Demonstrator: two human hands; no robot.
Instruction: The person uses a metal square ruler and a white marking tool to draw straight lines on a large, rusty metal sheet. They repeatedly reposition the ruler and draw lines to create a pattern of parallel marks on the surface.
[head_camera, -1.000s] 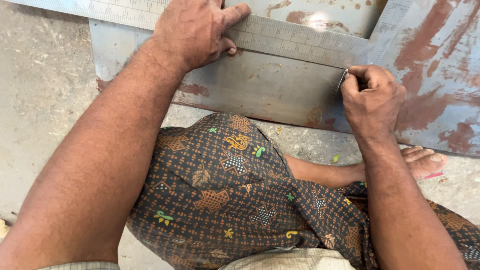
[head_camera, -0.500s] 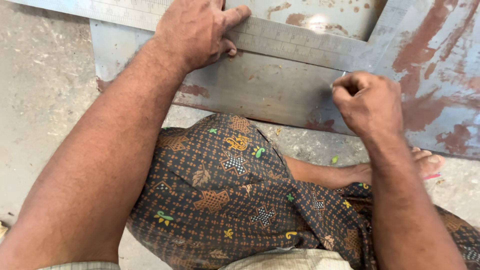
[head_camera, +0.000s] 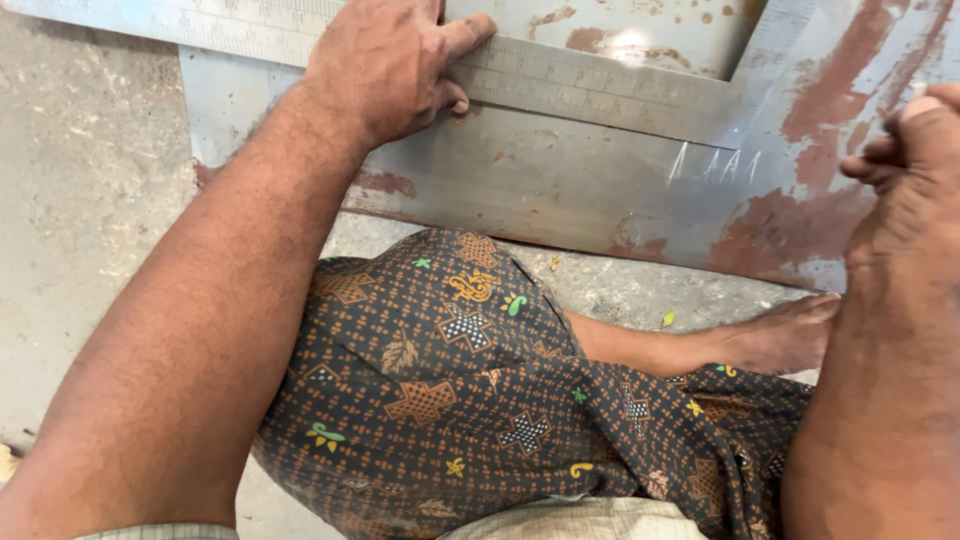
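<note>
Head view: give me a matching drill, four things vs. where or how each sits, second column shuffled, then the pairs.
Things:
1. left hand
2. right hand
3. steel square
4. bare foot

Places or states:
A. lies flat on the metal sheet
B. rests on the concrete floor, below the sheet's near edge
C. presses down on the square's long arm
D. curled, at the frame's right edge over the rust patches

Pairs: 1-C, 2-D, 3-A, 4-B
</note>
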